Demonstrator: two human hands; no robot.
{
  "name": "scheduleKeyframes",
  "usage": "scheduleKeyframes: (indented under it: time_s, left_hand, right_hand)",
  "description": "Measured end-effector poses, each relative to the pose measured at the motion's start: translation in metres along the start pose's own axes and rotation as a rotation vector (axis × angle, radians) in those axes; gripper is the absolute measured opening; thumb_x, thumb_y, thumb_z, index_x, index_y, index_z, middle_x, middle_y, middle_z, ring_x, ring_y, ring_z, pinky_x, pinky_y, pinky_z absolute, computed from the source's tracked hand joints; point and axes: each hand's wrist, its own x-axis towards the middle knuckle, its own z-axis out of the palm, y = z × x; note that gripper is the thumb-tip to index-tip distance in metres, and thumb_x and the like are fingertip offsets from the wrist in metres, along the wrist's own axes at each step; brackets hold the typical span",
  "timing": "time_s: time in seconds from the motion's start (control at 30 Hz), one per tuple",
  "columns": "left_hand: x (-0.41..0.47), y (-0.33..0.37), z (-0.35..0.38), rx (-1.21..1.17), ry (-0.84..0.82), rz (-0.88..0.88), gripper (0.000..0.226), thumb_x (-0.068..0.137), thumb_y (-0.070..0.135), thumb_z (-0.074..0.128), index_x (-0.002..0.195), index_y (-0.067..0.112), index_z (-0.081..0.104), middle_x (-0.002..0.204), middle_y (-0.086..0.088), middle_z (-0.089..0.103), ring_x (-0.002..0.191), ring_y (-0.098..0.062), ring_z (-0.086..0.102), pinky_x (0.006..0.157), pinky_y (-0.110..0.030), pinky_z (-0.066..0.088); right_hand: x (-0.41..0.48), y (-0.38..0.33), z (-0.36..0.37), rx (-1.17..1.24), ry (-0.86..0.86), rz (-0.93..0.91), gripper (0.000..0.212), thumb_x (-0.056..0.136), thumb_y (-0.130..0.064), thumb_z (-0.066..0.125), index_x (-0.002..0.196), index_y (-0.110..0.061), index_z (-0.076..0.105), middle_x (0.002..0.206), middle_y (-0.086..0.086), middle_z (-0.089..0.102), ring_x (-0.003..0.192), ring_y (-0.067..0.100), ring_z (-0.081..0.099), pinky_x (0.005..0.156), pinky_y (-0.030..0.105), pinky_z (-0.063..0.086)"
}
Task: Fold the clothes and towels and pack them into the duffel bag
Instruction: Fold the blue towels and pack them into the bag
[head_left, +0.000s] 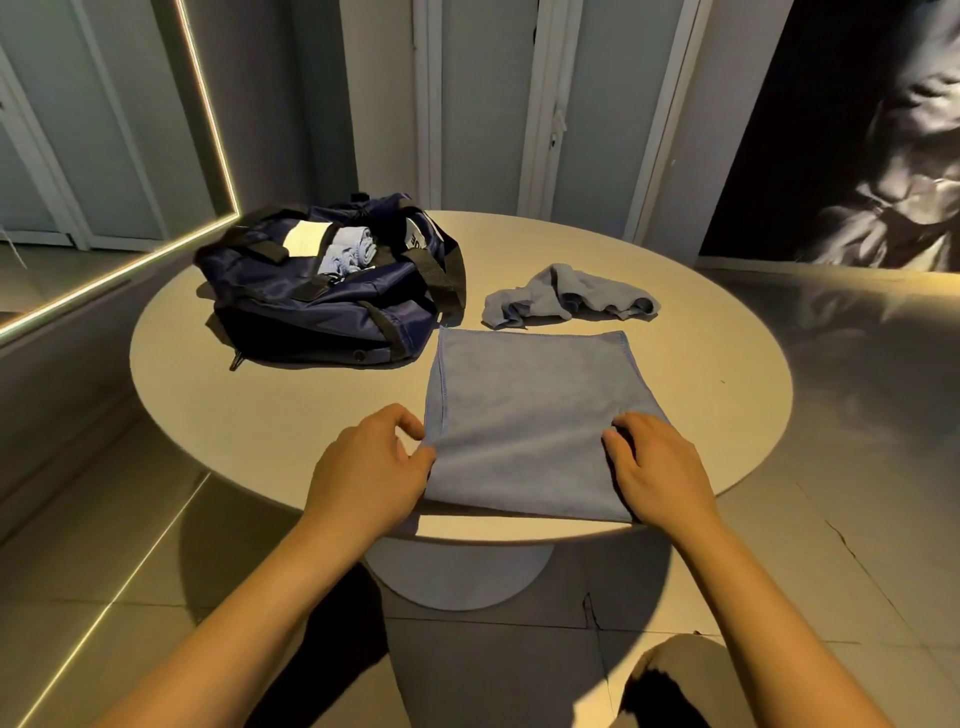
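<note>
Towel, blue (535, 415), lies flat as a rough square on the near part of the round table (291, 415). Stitched hem visible along its left and far edges. Its near edge runs along the table's near rim.

Left grip (371, 467): at the towel's near left corner, fingers curled, thumb against the cloth edge, pinching it.

Right grip (657, 467): at the near right side of the same towel, fingers bent with tips on the cloth; it appears to pinch the fabric there. Both forearms reach in from the bottom of the view.

Second towel (566, 293), same blue, lies crumpled on the table just beyond the flat one, not touching it.

Duffel bag (322, 312), navy with black straps, sits on the far left of the table, top open. Its near right corner is just beside the flat towel's far left corner. Inside: rolled blue cloths (348, 254) and a white item (306, 239) beside them.

Table stands on a single round pedestal (457, 577) on a tiled floor. A lit strip (208, 104) frames a panel at left.
</note>
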Motion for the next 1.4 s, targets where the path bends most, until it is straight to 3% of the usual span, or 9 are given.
scheduleKeyframes:
  time_s: [0.13,0.23,0.43,0.73,0.9,1.0,1.1,1.27,1.4]
  left_hand:
    - [-0.003,-0.004,-0.005,0.192,-0.143,-0.088,0.005,0.089,0.034,0.064,0.091,0.031,0.061,0.073,0.008,0.060,0.072,-0.017,0.059,0.057,-0.030,0.038]
    - [0.014,0.010,-0.010,0.243,-0.144,-0.103,0.032,0.089,0.054,0.064,0.080,0.024,0.069,0.079,0.004,0.067,0.074,-0.019,0.061,0.062,-0.031,0.044]
    - [0.078,0.011,0.022,0.139,-0.212,-0.202,0.047,0.081,0.058,0.073,0.081,0.011,0.065,0.076,-0.005,0.067,0.073,-0.026,0.066,0.061,-0.032,0.047]
    - [0.119,-0.014,0.021,0.002,-0.222,-0.289,0.038,0.081,0.032,0.085,0.089,-0.002,0.070,0.085,-0.017,0.070,0.088,-0.036,0.068,0.084,-0.047,0.057]
    - [0.123,-0.019,0.018,0.112,-0.326,-0.271,0.036,0.088,0.033,0.077,0.091,-0.002,0.069,0.083,-0.019,0.067,0.073,-0.030,0.061,0.066,-0.035,0.043]
    - [0.135,-0.008,0.017,0.100,-0.298,-0.277,0.043,0.087,0.043,0.075,0.071,0.008,0.056,0.063,-0.009,0.049,0.061,-0.025,0.048,0.061,-0.032,0.036]
    - [0.151,0.005,0.026,0.135,-0.213,-0.241,0.048,0.089,0.052,0.069,0.069,0.015,0.046,0.067,-0.007,0.047,0.065,-0.028,0.049,0.062,-0.034,0.036]
    - [0.172,0.022,0.038,0.234,-0.245,-0.241,0.032,0.082,0.033,0.076,0.078,0.011,0.054,0.076,-0.013,0.058,0.071,-0.030,0.055,0.061,-0.035,0.042]
    - [0.182,0.024,0.038,0.216,-0.237,-0.256,0.020,0.084,0.021,0.071,0.085,0.009,0.055,0.082,-0.011,0.057,0.073,-0.029,0.056,0.062,-0.035,0.045]
  right_hand:
    - [-0.001,-0.001,-0.003,-0.039,-0.011,-0.025,0.035,0.106,-0.033,0.040,0.098,-0.013,0.068,0.097,0.004,0.067,0.089,0.025,0.060,0.078,0.043,0.051]
    - [-0.002,-0.003,-0.006,-0.097,-0.039,-0.041,0.036,0.107,-0.033,0.040,0.106,-0.012,0.069,0.105,0.007,0.067,0.097,0.028,0.060,0.081,0.043,0.051]
    - [-0.005,-0.008,-0.011,-0.164,-0.140,-0.026,0.045,0.109,-0.039,0.035,0.143,-0.016,0.052,0.147,0.006,0.053,0.135,0.027,0.046,0.109,0.039,0.036]
    - [-0.007,-0.003,-0.011,-0.021,-0.152,0.012,0.059,0.107,-0.045,0.036,0.158,-0.016,0.032,0.154,0.003,0.047,0.139,0.024,0.045,0.113,0.039,0.037]
    - [-0.010,-0.007,-0.026,-0.097,-0.132,-0.007,0.032,0.101,-0.042,0.046,0.116,-0.018,0.061,0.107,0.001,0.068,0.094,0.023,0.062,0.073,0.036,0.051]
    - [0.005,-0.011,-0.036,-0.101,-0.096,0.062,0.034,0.100,-0.038,0.054,0.123,-0.018,0.069,0.114,0.002,0.073,0.098,0.024,0.067,0.075,0.034,0.052]
    - [0.028,-0.014,-0.039,-0.044,-0.051,0.072,0.033,0.103,-0.033,0.051,0.120,-0.013,0.071,0.117,0.007,0.073,0.099,0.027,0.067,0.079,0.036,0.052]
    - [0.048,-0.003,-0.018,0.020,-0.135,-0.005,0.032,0.105,-0.030,0.046,0.120,-0.008,0.065,0.122,0.007,0.066,0.107,0.030,0.060,0.087,0.043,0.052]
    - [0.047,0.010,-0.001,-0.027,-0.091,-0.079,0.032,0.105,-0.036,0.041,0.098,-0.016,0.065,0.093,-0.004,0.060,0.088,0.021,0.058,0.073,0.041,0.049]
